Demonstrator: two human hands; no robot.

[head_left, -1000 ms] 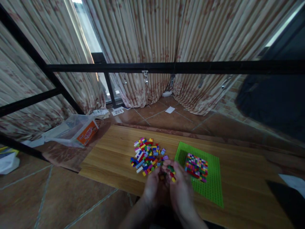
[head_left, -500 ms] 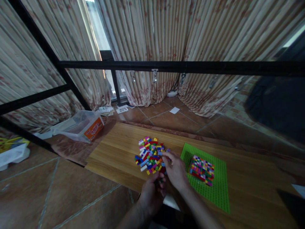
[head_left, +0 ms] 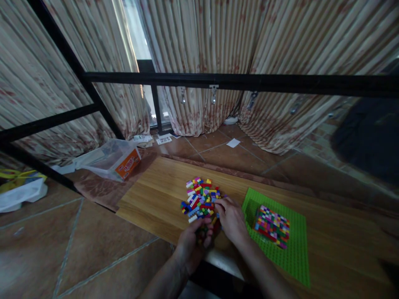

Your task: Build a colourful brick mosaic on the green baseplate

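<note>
A heap of small coloured bricks (head_left: 201, 198) lies on a wooden board (head_left: 156, 195). My right hand (head_left: 231, 220) rests at the heap's right edge, fingers curled and pinching among the bricks. My left hand (head_left: 190, 243) is just below the heap at the board's front edge, cupped around a few bricks (head_left: 203, 229). To the right lies a green baseplate (head_left: 296, 253) with a square block of multicoloured bricks (head_left: 272, 226) built on it.
A black metal frame bar (head_left: 243, 81) crosses the view above the board. A clear plastic box with an orange label (head_left: 112, 158) sits on the tiled floor at left. Striped curtains hang behind. A dark shape (head_left: 368, 137) is at far right.
My hands, held together over the board's edge a second ago, have parted. The right hand reached left into the heap; the left stayed low with bricks. The view shifted left.
</note>
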